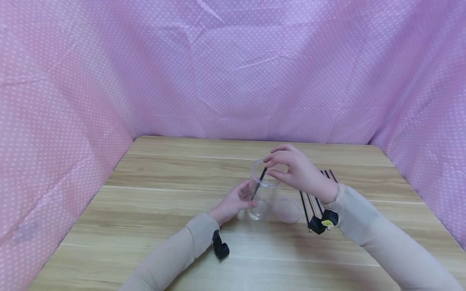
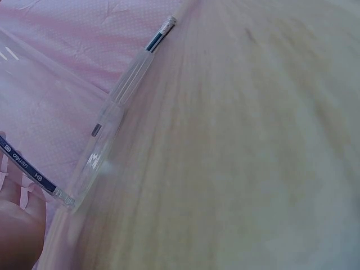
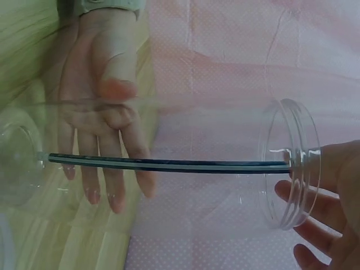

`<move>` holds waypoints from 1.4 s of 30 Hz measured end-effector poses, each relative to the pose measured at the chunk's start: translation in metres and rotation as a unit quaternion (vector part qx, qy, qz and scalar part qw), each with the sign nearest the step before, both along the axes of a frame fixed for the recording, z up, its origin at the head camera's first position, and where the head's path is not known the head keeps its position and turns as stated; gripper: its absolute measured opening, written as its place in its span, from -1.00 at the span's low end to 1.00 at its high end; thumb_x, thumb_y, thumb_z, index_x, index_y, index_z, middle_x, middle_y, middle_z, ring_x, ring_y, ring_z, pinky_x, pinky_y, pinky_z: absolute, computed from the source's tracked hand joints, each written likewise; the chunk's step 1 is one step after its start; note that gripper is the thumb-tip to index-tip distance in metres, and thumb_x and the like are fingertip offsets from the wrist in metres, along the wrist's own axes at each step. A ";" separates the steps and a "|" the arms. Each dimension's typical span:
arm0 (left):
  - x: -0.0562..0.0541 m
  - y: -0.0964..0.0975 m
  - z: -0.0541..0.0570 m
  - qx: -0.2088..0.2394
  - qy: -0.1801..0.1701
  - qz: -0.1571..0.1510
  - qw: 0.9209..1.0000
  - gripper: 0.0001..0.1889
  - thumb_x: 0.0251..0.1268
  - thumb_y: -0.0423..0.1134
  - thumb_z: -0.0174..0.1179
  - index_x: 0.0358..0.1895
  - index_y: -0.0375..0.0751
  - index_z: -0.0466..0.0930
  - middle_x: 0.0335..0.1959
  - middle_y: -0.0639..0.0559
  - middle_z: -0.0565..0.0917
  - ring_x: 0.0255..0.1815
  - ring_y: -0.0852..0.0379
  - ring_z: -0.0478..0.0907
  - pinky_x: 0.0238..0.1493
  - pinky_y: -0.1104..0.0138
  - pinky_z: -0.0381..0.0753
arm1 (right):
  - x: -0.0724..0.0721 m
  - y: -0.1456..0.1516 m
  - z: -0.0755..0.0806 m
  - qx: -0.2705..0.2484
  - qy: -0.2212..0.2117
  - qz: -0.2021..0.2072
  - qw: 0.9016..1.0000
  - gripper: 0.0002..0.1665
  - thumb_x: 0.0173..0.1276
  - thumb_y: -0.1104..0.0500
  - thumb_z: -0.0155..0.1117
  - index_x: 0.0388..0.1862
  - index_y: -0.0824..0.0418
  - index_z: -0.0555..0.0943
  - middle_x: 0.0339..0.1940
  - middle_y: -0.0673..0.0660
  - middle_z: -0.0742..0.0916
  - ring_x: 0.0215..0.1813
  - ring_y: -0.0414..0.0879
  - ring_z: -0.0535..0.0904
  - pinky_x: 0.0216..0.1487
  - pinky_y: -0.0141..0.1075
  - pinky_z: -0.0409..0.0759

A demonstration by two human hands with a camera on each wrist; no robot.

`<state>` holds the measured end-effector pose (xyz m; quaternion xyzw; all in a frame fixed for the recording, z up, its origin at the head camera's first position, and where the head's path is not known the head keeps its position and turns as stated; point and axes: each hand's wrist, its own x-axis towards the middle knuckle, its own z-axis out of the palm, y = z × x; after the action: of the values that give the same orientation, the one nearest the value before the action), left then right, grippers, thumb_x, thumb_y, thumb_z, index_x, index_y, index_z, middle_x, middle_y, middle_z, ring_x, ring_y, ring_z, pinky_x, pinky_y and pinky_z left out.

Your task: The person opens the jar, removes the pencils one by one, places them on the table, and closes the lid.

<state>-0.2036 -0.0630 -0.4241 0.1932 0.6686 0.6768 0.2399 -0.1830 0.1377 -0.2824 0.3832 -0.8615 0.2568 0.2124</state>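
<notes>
A clear plastic jar (image 1: 268, 195) stands uncovered on the wooden table, gripped low on its left side by my left hand (image 1: 236, 203). Through the transparent wall in the right wrist view, the left hand's fingers (image 3: 115, 188) show. Inside the jar leans a dark striped pencil (image 3: 169, 165), its metal-banded end near the bottom. At the jar's mouth my right hand (image 1: 295, 169) pinches the pencil's upper end between thumb and fingers. Lettering with "HB" is visible on this pencil (image 2: 28, 167) in the left wrist view.
A round clear lid (image 1: 287, 210) lies flat just right of the jar. Farther right, several pencils (image 1: 304, 207) lie side by side, partly hidden under my right wrist. Pink dotted cloth (image 1: 233, 81) hangs around the back and sides of the table (image 1: 153, 194).
</notes>
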 end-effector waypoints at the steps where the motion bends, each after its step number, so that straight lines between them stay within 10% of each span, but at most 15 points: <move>1: 0.000 0.000 0.000 0.003 -0.001 -0.001 1.000 -0.22 0.14 -0.51 0.19 0.46 -0.16 0.10 0.48 -0.13 0.16 0.51 -0.05 0.03 0.53 0.09 -0.02 | -0.001 -0.001 0.001 0.004 -0.004 -0.003 1.000 -0.80 -0.06 0.41 0.47 -0.46 0.21 0.65 -0.24 0.14 0.77 0.02 0.15 0.54 0.09 0.04 0.55; 28: -0.005 -0.003 0.001 0.028 0.009 -0.021 0.999 -0.24 0.14 -0.55 0.16 0.44 -0.24 0.10 0.45 -0.17 0.22 0.51 -0.04 0.04 0.54 0.12 -0.02 | -0.014 -0.016 0.001 -0.008 -0.067 -0.019 0.998 -0.79 0.00 0.42 0.43 -0.35 0.29 0.64 -0.28 0.21 0.76 -0.06 0.14 0.66 0.10 -0.03 0.61; 33: -0.006 -0.003 0.002 0.014 0.006 -0.012 1.000 -0.22 0.16 -0.50 0.19 0.46 -0.23 0.05 0.48 -0.18 0.15 0.50 -0.09 0.04 0.53 0.09 -0.01 | -0.013 -0.013 0.000 -0.062 -0.064 -0.011 0.996 -0.80 0.09 0.45 0.35 -0.27 0.34 0.60 -0.25 0.24 0.74 -0.45 -0.12 0.61 -0.38 -0.30 0.66; 42: -0.003 -0.003 0.002 0.000 0.004 -0.007 1.000 -0.22 0.16 -0.43 0.23 0.45 -0.19 0.09 0.47 -0.15 0.19 0.49 -0.10 0.07 0.52 0.07 0.02 | -0.013 -0.017 0.007 -0.248 -0.152 0.018 0.957 -0.79 0.28 0.56 0.04 -0.10 0.55 0.39 -0.24 0.28 0.64 -0.19 -0.27 0.64 -0.06 -0.45 0.66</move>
<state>-0.2064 -0.0664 -0.4221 0.2003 0.6683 0.6743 0.2420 -0.1964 0.1207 -0.2755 0.2906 -0.7858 0.5212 0.1626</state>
